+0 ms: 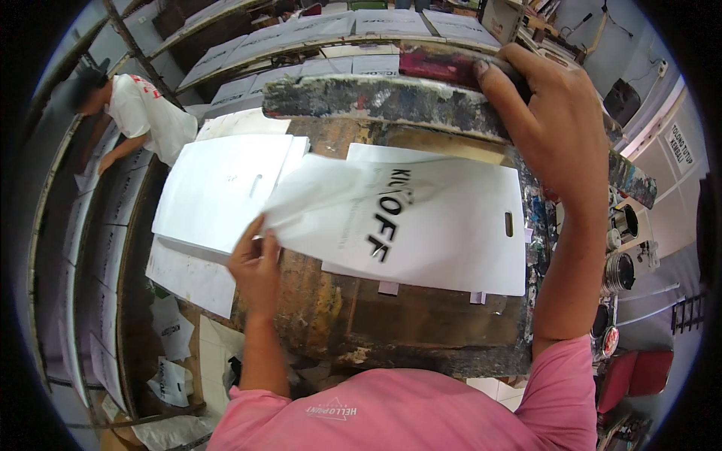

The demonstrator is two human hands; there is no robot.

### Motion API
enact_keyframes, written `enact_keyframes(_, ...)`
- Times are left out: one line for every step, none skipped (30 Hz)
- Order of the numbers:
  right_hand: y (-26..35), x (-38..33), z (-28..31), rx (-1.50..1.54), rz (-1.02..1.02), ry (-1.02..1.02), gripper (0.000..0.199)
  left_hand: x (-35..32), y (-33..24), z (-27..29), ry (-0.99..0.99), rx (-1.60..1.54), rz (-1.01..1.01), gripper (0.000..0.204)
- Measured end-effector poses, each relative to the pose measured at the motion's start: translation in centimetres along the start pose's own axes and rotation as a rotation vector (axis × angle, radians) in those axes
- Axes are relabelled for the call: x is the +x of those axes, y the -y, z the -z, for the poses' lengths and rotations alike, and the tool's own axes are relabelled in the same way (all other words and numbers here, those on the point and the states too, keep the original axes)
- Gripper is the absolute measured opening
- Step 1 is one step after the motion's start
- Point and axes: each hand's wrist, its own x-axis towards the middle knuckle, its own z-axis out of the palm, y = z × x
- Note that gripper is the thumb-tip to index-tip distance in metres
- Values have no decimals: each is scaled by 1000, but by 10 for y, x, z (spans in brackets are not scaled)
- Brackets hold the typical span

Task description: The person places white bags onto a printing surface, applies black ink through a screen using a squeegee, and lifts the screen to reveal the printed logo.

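Note:
My left hand [256,263] pinches the left end of a white flat bag [451,225] with bold black lettering. That end is raised and bent, and the bag's right part, with a handle slot, lies over the worktable [301,316]. Another white edge shows just behind it. My right hand [560,113] is closed around the upper edge of a paint-crusted screen printing frame [368,101], tilted up at the far side of the table. A magenta-stained section [440,68] is beside my right thumb. Near my left hand sits a stack of white bags [210,188].
At the left, a person in a white shirt [147,109] leans over shelves [113,263] of printed bags. More racks of bags [323,34] stand behind the table. Tins [618,270] and a red chair [650,372] are at the right. Printed bags [171,331] lie low at the left.

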Motion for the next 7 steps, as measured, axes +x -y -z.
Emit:
enact_keyframes(2,-2,1,1,-13,1,42,12,7,21,-18,82,-53,33)
enact_keyframes(5,-4,1,-3,-7,-12,42,23,14,43,-29,108,-103,33)
enact_keyframes(8,-6,0,-5,-4,-25,42,34,19,65,-38,137,-155,33)
enact_keyframes(10,-7,-1,-8,-1,-36,43,45,23,88,-38,175,-177,34)
enact_keyframes(10,-8,-1,-5,-4,-39,43,56,24,110,-38,218,-201,34)
enact_keyframes(10,-9,1,-5,-5,-42,43,67,26,130,-78,278,-195,35)
enact_keyframes(11,-10,1,-10,-5,-39,43,79,24,144,-99,329,-199,35)
